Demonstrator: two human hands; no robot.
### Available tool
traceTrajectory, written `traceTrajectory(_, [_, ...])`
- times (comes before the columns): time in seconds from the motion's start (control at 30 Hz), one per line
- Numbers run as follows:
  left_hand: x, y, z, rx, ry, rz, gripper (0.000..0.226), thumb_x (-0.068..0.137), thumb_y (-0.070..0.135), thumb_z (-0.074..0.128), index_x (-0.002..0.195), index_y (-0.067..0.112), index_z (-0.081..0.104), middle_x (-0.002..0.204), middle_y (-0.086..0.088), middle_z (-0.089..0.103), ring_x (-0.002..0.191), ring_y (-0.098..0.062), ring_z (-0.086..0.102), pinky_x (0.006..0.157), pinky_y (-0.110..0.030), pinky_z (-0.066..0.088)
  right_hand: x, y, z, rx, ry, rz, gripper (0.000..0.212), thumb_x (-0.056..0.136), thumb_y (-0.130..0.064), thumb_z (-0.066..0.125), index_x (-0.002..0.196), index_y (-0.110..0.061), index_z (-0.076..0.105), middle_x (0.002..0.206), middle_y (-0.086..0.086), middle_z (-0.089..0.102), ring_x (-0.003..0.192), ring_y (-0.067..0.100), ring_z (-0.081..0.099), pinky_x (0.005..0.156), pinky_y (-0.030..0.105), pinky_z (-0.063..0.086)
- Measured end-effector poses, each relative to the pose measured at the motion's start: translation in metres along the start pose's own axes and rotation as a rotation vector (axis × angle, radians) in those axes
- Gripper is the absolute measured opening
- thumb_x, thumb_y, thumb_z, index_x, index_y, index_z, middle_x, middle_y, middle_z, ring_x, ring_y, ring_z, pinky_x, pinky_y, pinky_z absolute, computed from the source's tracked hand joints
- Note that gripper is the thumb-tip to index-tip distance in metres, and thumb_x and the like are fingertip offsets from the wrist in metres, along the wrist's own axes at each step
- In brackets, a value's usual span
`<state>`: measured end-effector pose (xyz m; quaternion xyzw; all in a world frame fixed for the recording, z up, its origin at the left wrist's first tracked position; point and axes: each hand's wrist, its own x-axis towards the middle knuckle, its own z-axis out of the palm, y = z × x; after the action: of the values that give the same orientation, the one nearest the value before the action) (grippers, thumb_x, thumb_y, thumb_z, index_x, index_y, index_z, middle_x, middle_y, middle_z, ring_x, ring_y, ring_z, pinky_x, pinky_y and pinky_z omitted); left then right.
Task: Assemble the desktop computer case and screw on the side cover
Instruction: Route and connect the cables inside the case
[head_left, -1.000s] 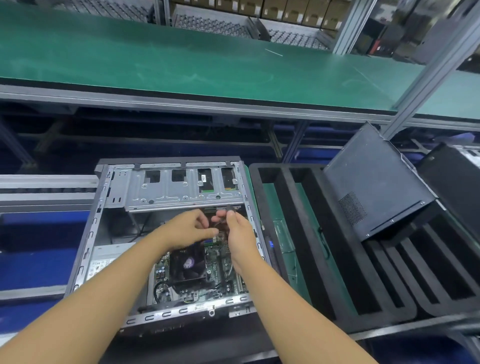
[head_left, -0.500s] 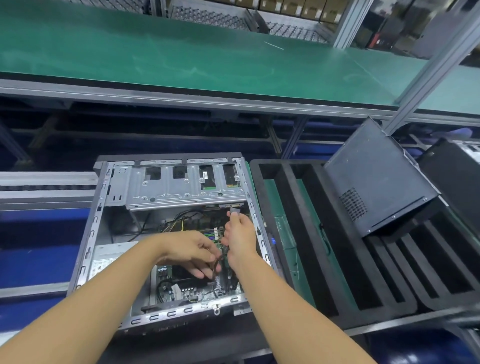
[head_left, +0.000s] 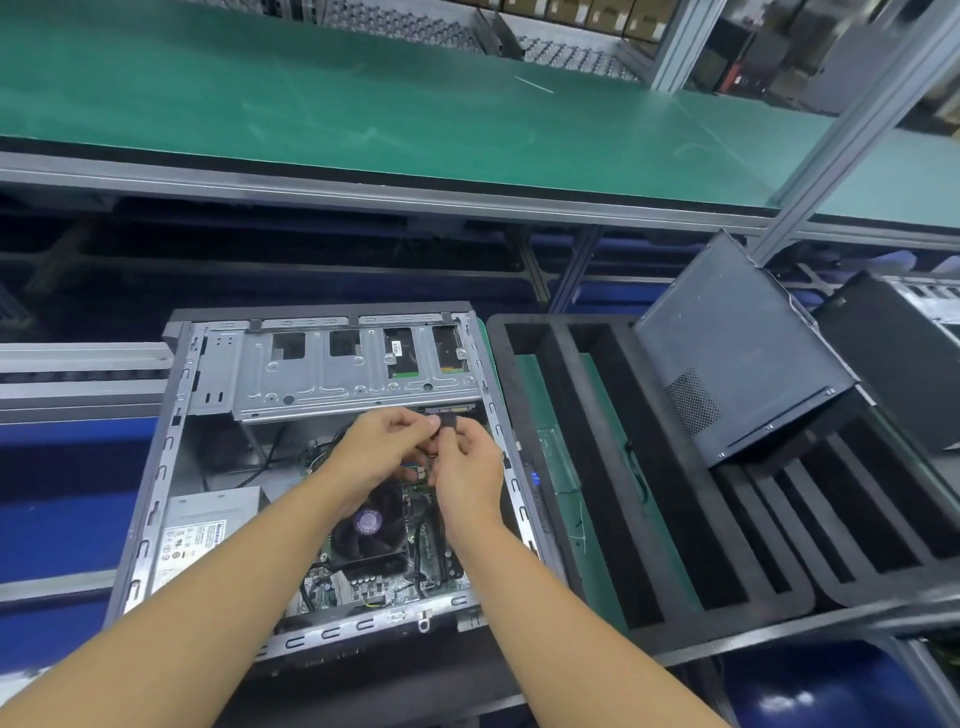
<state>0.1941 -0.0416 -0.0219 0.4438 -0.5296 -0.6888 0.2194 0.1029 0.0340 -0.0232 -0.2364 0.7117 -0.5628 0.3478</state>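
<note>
Green conveyor matting (head_left: 363, 114) runs across the background of a factory line, with a lower work level in front of it. At that level, the left hand (head_left: 382, 441) and right hand (head_left: 467, 467) are brought together, fingertips meeting, and a small dark plug (head_left: 450, 421) is pinched between them just beneath the drive cage (head_left: 332, 379). Both hands are held inside the computer case (head_left: 157, 478), which is laid flat on its side with the open face up; bare silver framing, a round black fan (head_left: 369, 525) and a grey power supply (head_left: 202, 525) are shown within. To the right, the dark side cover (head_left: 737, 353) is propped at a tilt in a black foam tray (head_left: 571, 319), well apart from the case. Half a second earlier the left hand was held lower, over the fan, which is now uncovered. The plug is largely hidden by fingers, so its type cannot be told, and another dark case (head_left: 904, 364) is cut off at the right edge.
</note>
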Motion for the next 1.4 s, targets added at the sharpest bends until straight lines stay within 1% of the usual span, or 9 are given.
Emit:
traceTrajectory(0.07, [-0.002, 0.003, 0.005, -0.006, -0.022, 0.013, 0.024, 0.088, 0.035, 0.073, 0.093, 0.012, 0.074, 0.088, -0.009, 0.076, 0.074, -0.018, 0.07, 0.061, -0.027, 0.055, 0.0, 0.002, -0.001, -0.23, 0.054, -0.173, 0.026, 0.104, -0.015, 0.05, 0.108, -0.024, 0.074, 0.087, -0.004, 0.068, 0.075, 0.007, 0.059, 0.065, 0.011, 0.044])
traceTrajectory(0.13, [-0.003, 0.007, 0.011, -0.055, 0.021, 0.014, 0.03, 0.083, 0.035, 0.078, 0.093, 0.007, 0.075, 0.089, -0.011, 0.076, 0.081, -0.021, 0.073, 0.066, -0.028, 0.057, 0.001, 0.003, -0.002, -0.385, 0.08, -0.321, 0.034, 0.104, -0.009, 0.049, 0.132, -0.016, 0.067, 0.093, 0.0, 0.06, 0.077, 0.003, 0.053, 0.066, 0.003, 0.039])
traceTrajectory(0.37, [-0.003, 0.012, 0.023, -0.361, -0.031, -0.147, 0.018, 0.092, 0.022, 0.069, 0.098, 0.005, 0.075, 0.092, -0.007, 0.077, 0.078, -0.013, 0.072, 0.064, -0.025, 0.057, -0.001, 0.004, -0.01, -0.325, 0.028, -0.298, 0.037, 0.107, -0.019, 0.048, 0.141, -0.027, 0.059, 0.096, -0.003, 0.051, 0.082, 0.003, 0.051, 0.071, 0.003, 0.04])
traceTrajectory(0.53, [0.007, 0.007, 0.026, -0.258, -0.032, -0.137, 0.016, 0.099, 0.014, 0.058, 0.103, 0.008, 0.072, 0.093, -0.008, 0.076, 0.08, -0.014, 0.068, 0.068, -0.027, 0.054, -0.003, -0.001, -0.006, -0.104, 0.09, 0.008, 0.009, 0.104, -0.03, 0.053, 0.109, -0.027, 0.059, 0.095, -0.007, 0.068, 0.091, 0.012, 0.067, 0.067, 0.015, 0.045])
traceTrajectory(0.7, [0.015, 0.003, 0.02, -0.268, -0.02, -0.248, 0.011, 0.094, 0.014, 0.065, 0.091, 0.012, 0.074, 0.08, -0.003, 0.073, 0.064, -0.009, 0.062, 0.053, -0.021, 0.052, 0.002, -0.003, -0.001, 0.001, 0.094, 0.202, 0.027, 0.104, -0.036, 0.051, 0.102, -0.012, 0.063, 0.083, -0.003, 0.066, 0.073, 0.01, 0.06, 0.061, 0.021, 0.042])
traceTrajectory(0.9, [0.017, 0.001, 0.028, -0.369, 0.043, -0.306, 0.011, 0.091, 0.017, 0.069, 0.096, 0.008, 0.072, 0.081, -0.005, 0.069, 0.068, -0.012, 0.06, 0.066, -0.026, 0.054, 0.007, -0.006, 0.008, 0.19, 0.132, 0.351, 0.02, 0.103, -0.022, 0.054, 0.085, -0.014, 0.06, 0.066, -0.004, 0.054, 0.063, 0.011, 0.047, 0.058, 0.022, 0.039])
traceTrajectory(1.03, [0.018, 0.0, 0.039, -0.457, 0.071, -0.296, 0.021, 0.095, 0.01, 0.063, 0.109, -0.004, 0.068, 0.097, -0.017, 0.068, 0.093, -0.025, 0.059, 0.093, -0.039, 0.051, 0.01, -0.005, 0.014, 0.27, 0.214, 0.343, 0.015, 0.101, -0.017, 0.055, 0.09, -0.014, 0.064, 0.07, -0.006, 0.061, 0.067, 0.009, 0.056, 0.053, 0.014, 0.042])
traceTrajectory(1.23, [0.016, -0.005, 0.043, -0.526, 0.073, -0.303, 0.011, 0.094, 0.003, 0.062, 0.094, 0.004, 0.073, 0.082, -0.012, 0.072, 0.082, -0.021, 0.062, 0.104, -0.041, 0.046, 0.011, 0.007, 0.014, 0.273, 0.212, 0.288, 0.02, 0.104, -0.023, 0.052, 0.094, -0.011, 0.065, 0.069, -0.008, 0.066, 0.066, 0.007, 0.061, 0.05, 0.011, 0.045])
traceTrajectory(1.4, [0.018, -0.009, 0.045, -0.522, 0.131, -0.271, 0.016, 0.093, 0.006, 0.064, 0.106, 0.003, 0.073, 0.089, -0.014, 0.073, 0.084, -0.022, 0.066, 0.101, -0.043, 0.049, 0.013, 0.008, 0.013, 0.274, 0.196, 0.279, 0.021, 0.104, -0.027, 0.053, 0.091, -0.018, 0.066, 0.063, -0.013, 0.067, 0.065, 0.004, 0.062, 0.054, 0.013, 0.047])
